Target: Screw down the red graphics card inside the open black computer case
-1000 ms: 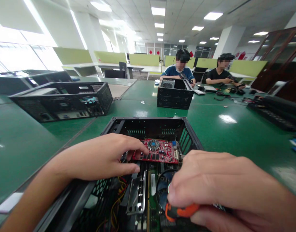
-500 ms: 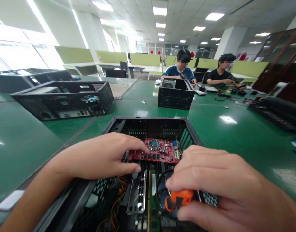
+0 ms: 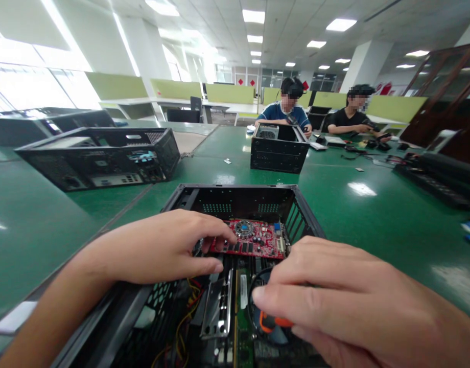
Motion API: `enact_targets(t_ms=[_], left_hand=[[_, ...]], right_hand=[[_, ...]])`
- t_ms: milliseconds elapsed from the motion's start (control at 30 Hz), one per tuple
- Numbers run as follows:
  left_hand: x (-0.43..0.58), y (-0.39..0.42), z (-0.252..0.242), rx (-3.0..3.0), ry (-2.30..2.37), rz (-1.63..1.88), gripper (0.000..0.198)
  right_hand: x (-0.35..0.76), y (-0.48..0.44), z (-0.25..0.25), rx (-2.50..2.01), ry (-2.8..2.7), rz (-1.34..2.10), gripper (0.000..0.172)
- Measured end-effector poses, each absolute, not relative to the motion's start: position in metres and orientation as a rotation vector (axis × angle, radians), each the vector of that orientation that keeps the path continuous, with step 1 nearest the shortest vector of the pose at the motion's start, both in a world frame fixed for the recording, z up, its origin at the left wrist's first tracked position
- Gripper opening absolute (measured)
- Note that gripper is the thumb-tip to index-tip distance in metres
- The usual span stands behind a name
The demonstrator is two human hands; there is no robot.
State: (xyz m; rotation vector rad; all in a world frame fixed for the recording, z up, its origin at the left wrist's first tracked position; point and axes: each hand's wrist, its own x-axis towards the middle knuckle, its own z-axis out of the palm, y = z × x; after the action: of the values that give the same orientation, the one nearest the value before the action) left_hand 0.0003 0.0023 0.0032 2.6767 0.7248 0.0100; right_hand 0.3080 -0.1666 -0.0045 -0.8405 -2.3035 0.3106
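Note:
An open black computer case (image 3: 238,197) lies in front of me. Over its left part reaches my left hand (image 3: 162,248), thumb and fingers apart, fingertips at the red graphics card (image 3: 263,239) with its small round fan. Low on the right, my right hand (image 3: 334,299) is closed around an orange-and-black screwdriver (image 3: 267,323); only part of its handle shows, and its tip is hidden. It sits over the round CPU fan (image 3: 279,337). Left of that fan are a green memory stick (image 3: 240,322) and a silver metal bracket (image 3: 215,309).
Another computer case (image 3: 116,158) stands at the left on the green table (image 3: 204,156). A smaller case (image 3: 279,153) is farther back, before a person in blue (image 3: 267,110). A second person (image 3: 350,115) sits at the right, near loose cables and black parts (image 3: 438,176).
My right hand has turned and shifted slightly lower and left, covering more of the orange handle. My left hand stays in nearly the same place at the red card.

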Motion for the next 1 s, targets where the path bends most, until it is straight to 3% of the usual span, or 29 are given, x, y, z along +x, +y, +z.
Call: enact_targets(t_ms=[167,367,1000], left_hand=[[0.000,0.001,0.004,2.662,0.730,0.002,0.037],[0.001,0.003,0.002,2.670,0.748,-0.007,0.039],[0.000,0.002,0.002,2.682,0.732,0.009,0.039]], right_hand=[[0.302,-0.164,-0.003,-0.844,-2.298,0.320,0.049],[0.309,-0.169,-0.005,-0.853,-2.262,0.327,0.039],[0.307,-0.169,-0.012,-0.843,-2.366,0.289,0.029]])
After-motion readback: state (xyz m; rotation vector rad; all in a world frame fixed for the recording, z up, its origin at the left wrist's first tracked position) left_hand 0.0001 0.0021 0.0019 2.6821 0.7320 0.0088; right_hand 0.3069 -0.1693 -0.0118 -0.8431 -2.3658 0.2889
